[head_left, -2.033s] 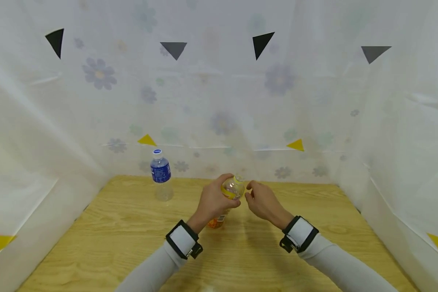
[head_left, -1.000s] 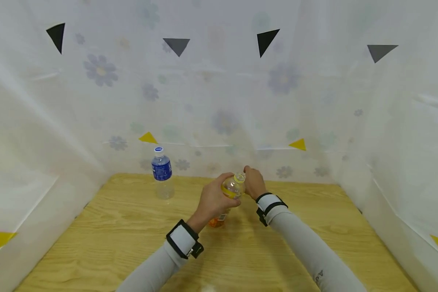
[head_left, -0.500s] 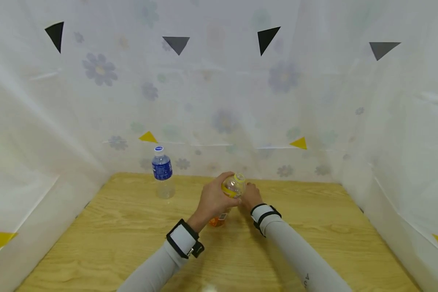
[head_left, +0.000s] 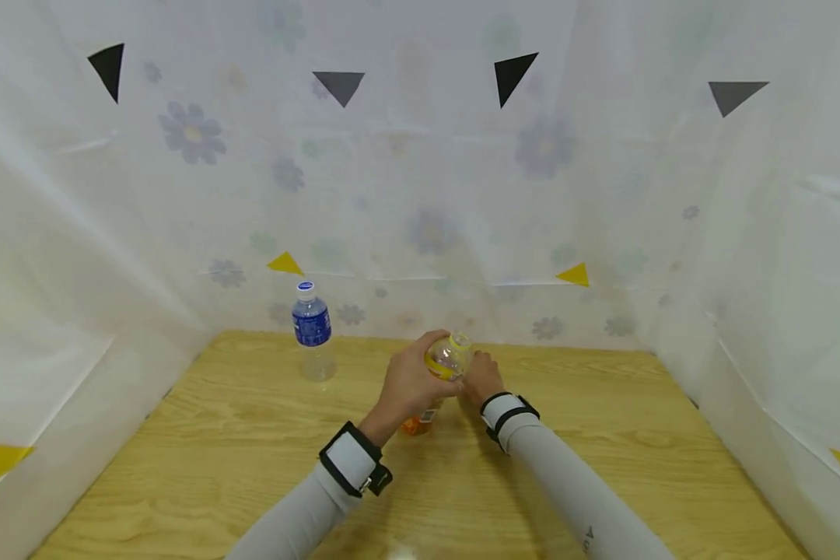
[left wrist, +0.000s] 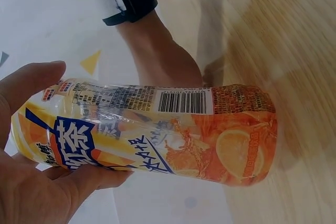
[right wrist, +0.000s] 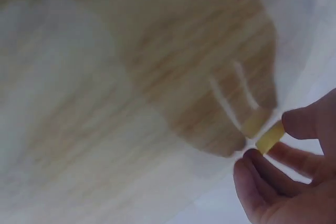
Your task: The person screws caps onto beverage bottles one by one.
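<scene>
My left hand (head_left: 414, 377) grips the upper part of a plastic iced tea bottle (head_left: 448, 359), which stands on the wooden table (head_left: 266, 482). Its neck is uncapped, with a yellow ring around it. The left wrist view shows its orange and yellow label (left wrist: 173, 135) with lemon slices and a barcode. Low beside the bottle, on its far right side, is my right hand (head_left: 481, 377). In the right wrist view that hand (right wrist: 294, 166) pinches a small yellow bottle cap (right wrist: 270, 137) between thumb and fingers at the table surface, where its reflection shows.
A clear bottle (head_left: 313, 328) with a blue label and white cap stands upright at the table's back left. White flowered sheeting (head_left: 420, 179) with black, grey and yellow triangles encloses the back and both sides.
The right hand has moved from the right of the bottle neck forward, then down beside the bottle to the table. Over the last half second it stays there. The left hand keeps its grip.
</scene>
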`<state>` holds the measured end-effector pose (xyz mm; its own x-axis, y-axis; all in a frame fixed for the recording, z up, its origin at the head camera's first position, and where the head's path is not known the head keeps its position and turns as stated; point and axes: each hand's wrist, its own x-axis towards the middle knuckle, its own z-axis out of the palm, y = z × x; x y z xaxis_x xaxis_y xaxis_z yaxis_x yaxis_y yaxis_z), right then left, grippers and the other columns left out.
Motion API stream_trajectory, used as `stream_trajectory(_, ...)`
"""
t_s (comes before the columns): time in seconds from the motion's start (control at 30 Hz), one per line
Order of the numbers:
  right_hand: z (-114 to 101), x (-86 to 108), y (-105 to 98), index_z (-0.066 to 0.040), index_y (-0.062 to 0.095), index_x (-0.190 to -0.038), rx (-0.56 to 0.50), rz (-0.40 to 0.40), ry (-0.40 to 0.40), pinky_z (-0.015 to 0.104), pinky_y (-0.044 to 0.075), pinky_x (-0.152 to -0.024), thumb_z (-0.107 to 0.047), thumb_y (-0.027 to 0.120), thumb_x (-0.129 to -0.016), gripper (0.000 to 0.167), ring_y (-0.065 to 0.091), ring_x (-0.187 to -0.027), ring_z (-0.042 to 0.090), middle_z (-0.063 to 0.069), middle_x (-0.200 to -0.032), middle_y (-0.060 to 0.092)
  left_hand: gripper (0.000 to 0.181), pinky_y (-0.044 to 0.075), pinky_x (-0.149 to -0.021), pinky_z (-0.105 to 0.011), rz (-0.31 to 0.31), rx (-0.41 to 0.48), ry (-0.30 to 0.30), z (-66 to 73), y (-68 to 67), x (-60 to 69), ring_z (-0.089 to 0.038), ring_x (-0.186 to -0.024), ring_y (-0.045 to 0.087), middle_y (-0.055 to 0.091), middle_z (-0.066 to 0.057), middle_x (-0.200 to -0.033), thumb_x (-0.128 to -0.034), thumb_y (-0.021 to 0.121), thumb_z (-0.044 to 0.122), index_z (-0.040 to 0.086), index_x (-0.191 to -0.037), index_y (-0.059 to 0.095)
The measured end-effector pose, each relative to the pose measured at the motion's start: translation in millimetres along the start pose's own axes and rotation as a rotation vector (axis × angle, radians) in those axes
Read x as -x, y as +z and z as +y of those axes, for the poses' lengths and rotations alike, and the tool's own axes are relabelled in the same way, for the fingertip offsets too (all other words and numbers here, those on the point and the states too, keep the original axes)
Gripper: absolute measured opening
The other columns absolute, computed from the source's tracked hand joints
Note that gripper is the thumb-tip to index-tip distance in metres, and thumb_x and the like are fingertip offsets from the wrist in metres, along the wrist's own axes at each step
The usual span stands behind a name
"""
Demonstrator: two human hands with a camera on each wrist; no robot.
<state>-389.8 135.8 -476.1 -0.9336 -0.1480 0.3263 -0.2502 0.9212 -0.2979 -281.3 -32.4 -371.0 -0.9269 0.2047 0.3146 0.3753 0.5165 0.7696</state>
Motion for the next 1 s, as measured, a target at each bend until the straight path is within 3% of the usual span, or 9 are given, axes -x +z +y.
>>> stream_trajectory(0.13, -4.0, 2.4, -11.4, 0.008, 0.067, -0.103, 0.101, 0.058, -0.046, 0.058, 0.051, -0.084, -0.017, 0.067, -0.085, 0.030, 0.062, -0.091, 0.045, 0.027, -0.093, 0.066, 0.076, 0.058, -0.077, -0.040, 0.001, -0.005, 0.003, -0.2, 0.8, 0.8, -0.026, -0.098, 0.068, 0.069, -0.012, -0.122, -0.0741, 0.090, 0.021, 0.019, -0.142, 0.056)
stream_trajectory(0.27, -13.2, 2.2, -36.6, 0.008, 0.063, -0.116, 0.141, 0.064, -0.037, 0.059, 0.052, -0.082, -0.015, 0.068, -0.088, 0.036, 0.063, -0.090, 0.046, 0.029, -0.097, 0.065, 0.077, 0.058, -0.075, -0.038, 0.003, -0.010, 0.008, -1.6, 0.6, 1.0, -0.025, -0.096, 0.069, 0.070, -0.012, -0.121, -0.0745, 0.090, 0.023, 0.019, -0.143, 0.056)
stream_trajectory(0.43, -23.1, 5.4, -71.2, 0.007, 0.060, -0.107, 0.045, 0.079, -0.027, 0.055, 0.055, -0.074, -0.016, 0.058, -0.098, 0.025, 0.063, -0.080, 0.045, 0.027, -0.087, 0.063, 0.078, 0.057, -0.071, -0.034, -0.004, -0.020, 0.006, -3.8, 0.2, 0.2, -0.022, -0.092, 0.069, 0.070, -0.011, -0.120, -0.0747, 0.090, 0.027, 0.021, -0.145, 0.055)
stream_trajectory(0.57, -29.4, 15.0, -88.5, 0.005, 0.059, -0.102, -0.039, 0.078, -0.053, 0.048, 0.052, -0.067, -0.021, 0.055, -0.101, 0.026, 0.061, -0.074, 0.038, 0.021, -0.083, 0.061, 0.079, 0.057, -0.072, -0.035, -0.002, -0.025, 0.000, -5.6, 0.4, -0.9, -0.022, -0.093, 0.068, 0.070, -0.010, -0.120, -0.0743, 0.090, 0.027, 0.022, -0.145, 0.054)
stream_trajectory(0.8, -36.0, 37.3, -94.9, 0.003, 0.059, -0.102, -0.058, 0.036, -0.113, 0.032, 0.041, -0.056, -0.018, 0.058, -0.101, 0.021, 0.052, -0.063, 0.021, 0.011, -0.078, 0.056, 0.078, 0.058, -0.075, -0.037, 0.007, -0.004, -0.004, -6.6, -1.0, -2.0, -0.024, -0.096, 0.069, 0.069, -0.012, -0.122, -0.0742, 0.089, 0.024, 0.017, -0.144, 0.055)
stream_trajectory(1.0, -35.4, 42.9, -93.3, 0.002, 0.059, -0.101, -0.068, 0.043, -0.121, 0.033, 0.041, -0.057, -0.018, 0.058, -0.101, 0.020, 0.053, -0.066, 0.022, 0.010, -0.078, 0.056, 0.079, 0.058, -0.075, -0.037, 0.011, -0.005, -0.001, -6.3, -0.8, -3.3, -0.025, -0.096, 0.069, 0.069, -0.012, -0.122, -0.0741, 0.089, 0.024, 0.018, -0.145, 0.055)
